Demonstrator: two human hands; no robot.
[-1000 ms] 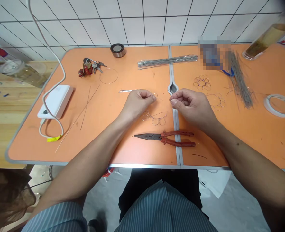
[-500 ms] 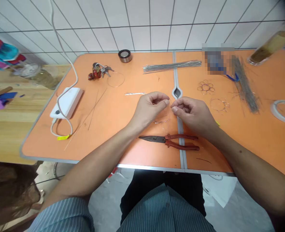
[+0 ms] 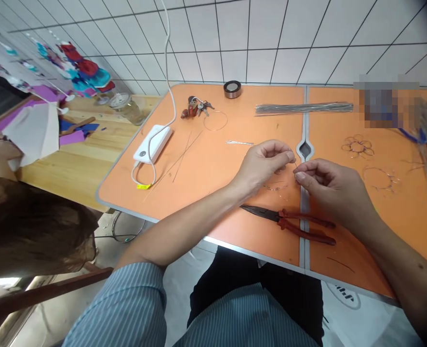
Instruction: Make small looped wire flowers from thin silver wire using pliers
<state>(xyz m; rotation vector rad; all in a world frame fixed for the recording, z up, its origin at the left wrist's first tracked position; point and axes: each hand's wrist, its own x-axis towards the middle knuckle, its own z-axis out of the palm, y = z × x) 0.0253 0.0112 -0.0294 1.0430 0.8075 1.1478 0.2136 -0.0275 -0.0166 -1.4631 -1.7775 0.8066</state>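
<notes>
Above the orange folding table, my left hand pinches a thin wire between thumb and fingertips. My right hand pinches the same wire close beside it; most of the wire is hidden by the fingers. Under my left hand lies a thin bent wire piece. Red-handled long-nose pliers rest just below my hands, pointing left. To the right are a flower-shaped wire piece and a wire ring with small loops.
Bundled straight wires lie at the back, with a tape roll and keys further left. A white power bank with a cable sits at the left. Beyond the table's left edge is another person's head, beside a wooden table.
The view has swung left, so the table's contents appear further right and more of the other person shows. Both hands keep pinching close together; a bit of wire now shows between the fingertips.
</notes>
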